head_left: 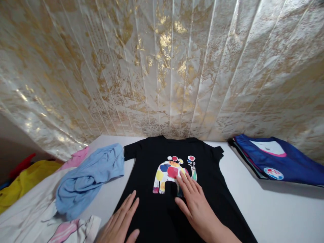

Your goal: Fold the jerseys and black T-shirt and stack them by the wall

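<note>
A black T-shirt (162, 148) lies spread flat on the white table, with a colourful elephant print (167, 173) on its chest. My right hand (196, 202) rests flat on the shirt, fingers stretched out, fingertips touching the lower right of the print. My left hand (121, 221) lies open and flat at the shirt's lower left edge, partly on the table. Neither hand holds anything.
A crumpled light blue garment (88, 179) and pink-and-white clothes (68, 229) lie at the left. Yellow and red cloth (22, 180) sits beyond the table's left edge. A folded blue garment stack (278, 162) lies at the right. A gold-patterned wall (162, 67) rises behind the white table (265, 209).
</note>
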Demonstrator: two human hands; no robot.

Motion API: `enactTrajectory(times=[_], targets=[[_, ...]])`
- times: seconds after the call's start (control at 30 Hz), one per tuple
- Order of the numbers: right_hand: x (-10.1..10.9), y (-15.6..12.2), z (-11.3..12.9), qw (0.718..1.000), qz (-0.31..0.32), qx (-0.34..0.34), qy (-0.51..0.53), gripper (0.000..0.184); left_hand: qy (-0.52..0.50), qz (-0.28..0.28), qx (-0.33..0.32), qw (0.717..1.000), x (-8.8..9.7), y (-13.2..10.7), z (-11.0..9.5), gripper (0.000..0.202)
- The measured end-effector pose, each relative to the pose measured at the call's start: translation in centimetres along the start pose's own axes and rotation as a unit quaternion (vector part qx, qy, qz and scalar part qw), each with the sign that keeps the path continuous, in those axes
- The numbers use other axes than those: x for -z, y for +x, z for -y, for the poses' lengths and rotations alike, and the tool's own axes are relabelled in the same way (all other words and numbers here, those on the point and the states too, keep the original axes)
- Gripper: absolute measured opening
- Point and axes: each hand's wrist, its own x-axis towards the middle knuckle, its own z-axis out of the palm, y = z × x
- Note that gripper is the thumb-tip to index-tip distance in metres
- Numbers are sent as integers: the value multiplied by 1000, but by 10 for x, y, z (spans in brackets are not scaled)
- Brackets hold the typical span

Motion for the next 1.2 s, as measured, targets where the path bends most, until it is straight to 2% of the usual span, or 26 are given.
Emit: enactTrajectory(times=[0.07,0.13,0.2,0.3,0.4,0.47,0.53,0.6,0.67,0.77,0.83,0.93,1.07,1.2], targets=[[-2,-42,-22,999,13,-9,-32,61,39,10,-15,999,1,9,-10,64],[-5,-69,-39,998,12,-27,-54,63,65,13,-32,997,-1,9,-14,66],[-2,-82,-51,998,6,-42,-51,63,80,15,-41,996,-5,4,-12,67],[16,-83,-67,998,3,-58,9,60,77,8,-46,996,-6,1,-10,69],[44,-77,-95,992,-47,-97,61,56,17,34,-73,997,6,22,-27,74],[60,-70,-121,984,-86,-137,71,48,-51,84,-118,988,13,48,-54,73],[71,-62,-147,977,-93,-180,67,41,-132,136,-211,959,13,80,-92,64],[76,-49,-168,973,-89,-207,57,36,-206,174,-310,912,5,111,-135,43],[77,-32,-181,971,-89,-214,50,32,-242,166,-350,889,-9,140,-174,22],[76,-2,-193,970,-89,-219,50,28,-282,121,-376,874,-26,174,-216,20],[75,16,-198,969,-88,-224,55,25,-278,106,-395,869,-33,190,-232,15],[72,39,-208,967,-79,-231,72,22,-233,111,-403,878,-40,205,-243,4],[65,57,-220,965,-65,-234,104,27,-207,123,-404,882,-48,206,-249,11],[61,66,-226,960,-67,-237,131,15,-185,120,-397,891,-50,201,-256,12]])
